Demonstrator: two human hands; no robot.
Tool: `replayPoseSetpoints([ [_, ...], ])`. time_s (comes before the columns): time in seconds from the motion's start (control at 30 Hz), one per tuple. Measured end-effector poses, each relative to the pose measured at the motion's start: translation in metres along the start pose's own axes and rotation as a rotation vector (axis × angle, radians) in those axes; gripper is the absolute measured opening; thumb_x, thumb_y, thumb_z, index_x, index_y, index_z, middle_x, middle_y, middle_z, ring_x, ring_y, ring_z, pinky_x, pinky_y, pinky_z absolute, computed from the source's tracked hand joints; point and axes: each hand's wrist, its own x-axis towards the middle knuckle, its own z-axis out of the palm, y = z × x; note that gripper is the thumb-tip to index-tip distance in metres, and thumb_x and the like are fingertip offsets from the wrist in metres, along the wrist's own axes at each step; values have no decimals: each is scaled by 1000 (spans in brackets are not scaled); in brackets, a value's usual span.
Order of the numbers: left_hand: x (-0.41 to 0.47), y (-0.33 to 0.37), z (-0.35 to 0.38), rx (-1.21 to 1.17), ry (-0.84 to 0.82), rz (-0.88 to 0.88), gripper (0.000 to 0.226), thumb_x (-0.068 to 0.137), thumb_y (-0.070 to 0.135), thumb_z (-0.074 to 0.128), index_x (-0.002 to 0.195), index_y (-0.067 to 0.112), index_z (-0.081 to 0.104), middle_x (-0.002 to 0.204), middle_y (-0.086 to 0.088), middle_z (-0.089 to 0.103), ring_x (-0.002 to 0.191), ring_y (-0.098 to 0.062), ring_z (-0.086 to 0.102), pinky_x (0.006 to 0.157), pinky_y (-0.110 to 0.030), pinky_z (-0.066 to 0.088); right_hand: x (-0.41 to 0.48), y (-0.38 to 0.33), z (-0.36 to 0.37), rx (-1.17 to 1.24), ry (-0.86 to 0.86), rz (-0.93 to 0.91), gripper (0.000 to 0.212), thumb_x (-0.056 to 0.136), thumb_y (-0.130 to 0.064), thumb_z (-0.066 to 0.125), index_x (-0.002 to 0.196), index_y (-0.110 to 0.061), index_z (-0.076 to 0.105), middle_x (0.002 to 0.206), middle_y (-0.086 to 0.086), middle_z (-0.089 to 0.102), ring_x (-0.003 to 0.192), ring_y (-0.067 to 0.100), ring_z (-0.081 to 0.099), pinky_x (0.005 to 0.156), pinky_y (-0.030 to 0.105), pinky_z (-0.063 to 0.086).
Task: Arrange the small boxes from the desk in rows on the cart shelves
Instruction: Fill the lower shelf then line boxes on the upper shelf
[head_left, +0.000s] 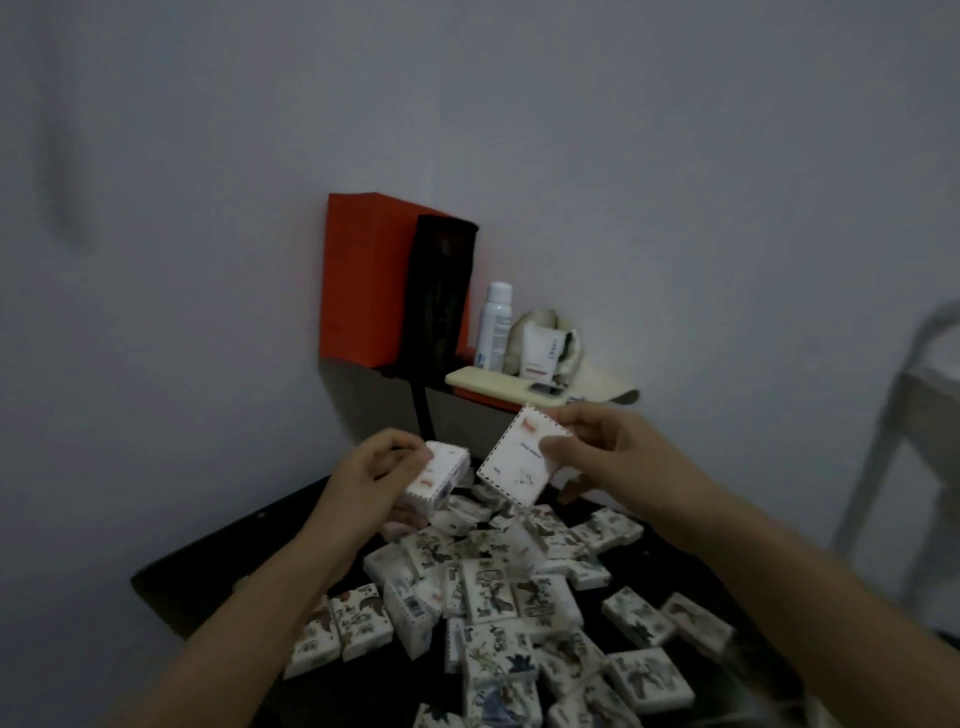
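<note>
I am watching both hands working above the dark desk (208, 551), each one carrying a small white box. The left hand (371, 470) is wrapping its fingers and thumb around the left box (441, 480), holding it tilted with a narrow side towards me. The right hand (597, 447) is pinching the right box (511, 465) near its upper corner, thumb on the printed face, so the box is hanging at a slant. The two boxes are hovering just beside each other over the far end of the heap of small boxes (498, 592), which is lying loose on the desk, pieces leaning on one another at all angles. The cart (904, 415) is showing only as a pale frame at the right edge, well apart from the hands (I cannot make out its shelves properly).

What is worrying me is that corner pinch: on a swing towards the cart the right box could be pivoting under the thumb and slipping out. The right forearm is also lying low over the heap, so a sideways sweep could be dragging boxes off the desk's right edge. The phone (504, 387) is resting on a ledge just behind the right hand, and a careless lift could be knocking it.
</note>
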Motion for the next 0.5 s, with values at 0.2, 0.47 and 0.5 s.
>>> replayPoseSetpoints([
  [0.2,-23,82,72,-243,-408,6,35,80,7,66,114,17,66,105,-3,74,94,-15,71,73,-21,57,-70,-63,-62,-65,175,-159,33,86,-1,65,115,-17,62,97,26,68,88,36,68,67,35,61],
  [0.47,-48,168,157,-103,-413,335,27,79,16,72,106,12,71,91,-6,76,75,-20,73,56,-19,55,-153,-126,-160,-352,406,-263,26,87,-8,64,110,-20,61,96,6,73,90,18,71,75,36,61],
  [0.5,-51,179,169,-81,-423,377,25,81,23,71,105,15,71,88,-4,75,66,-19,72,49,-19,51,-159,-130,-172,-384,441,-266,26,88,-10,64,110,-22,61,96,4,73,90,16,71,75,35,61],
])
